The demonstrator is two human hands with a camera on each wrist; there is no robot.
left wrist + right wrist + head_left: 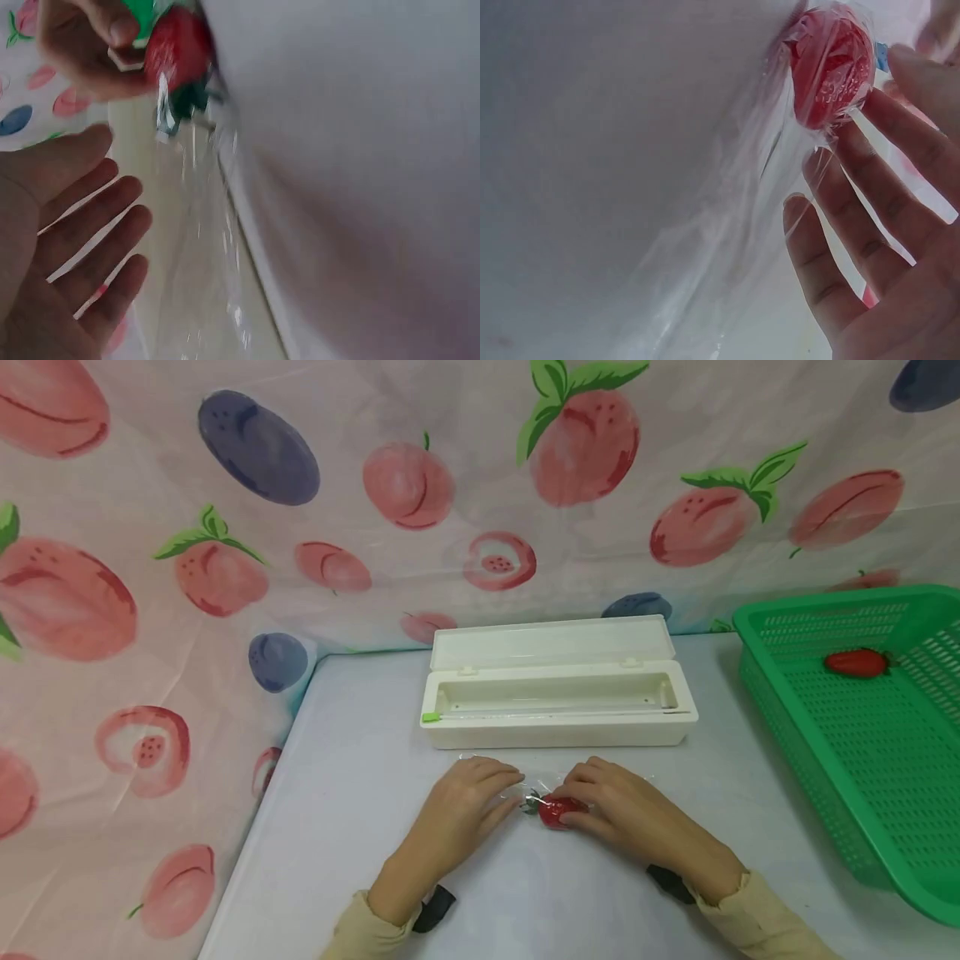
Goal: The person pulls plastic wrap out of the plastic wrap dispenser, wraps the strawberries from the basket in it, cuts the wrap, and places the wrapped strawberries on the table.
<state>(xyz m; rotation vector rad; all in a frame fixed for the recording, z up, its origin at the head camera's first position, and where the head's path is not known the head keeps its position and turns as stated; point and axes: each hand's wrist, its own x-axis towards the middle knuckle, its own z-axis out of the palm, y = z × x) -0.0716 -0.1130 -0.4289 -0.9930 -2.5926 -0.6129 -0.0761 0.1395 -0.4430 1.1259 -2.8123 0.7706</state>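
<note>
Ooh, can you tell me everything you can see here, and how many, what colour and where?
Wrapped fruit: one, red with a green leafy top, between the hands
Clear film: see-through, around that fruit and out past it
Box: one, white, lid open, beyond the hands
Green tab: one, green, front left corner of the box
Basket: one, green, at the right
Other fruit: one, red, inside the basket
Table: one, whitish, under everything
Fruit-print cloth: pale pink, behind and left of the table
Black wrist pieces: two, black, one at each wrist
Sleeves: two, cream, bottom edge
Left hand: one, by the fruit's leaves
Right hand: one, holding the wrapped fruit
</note>
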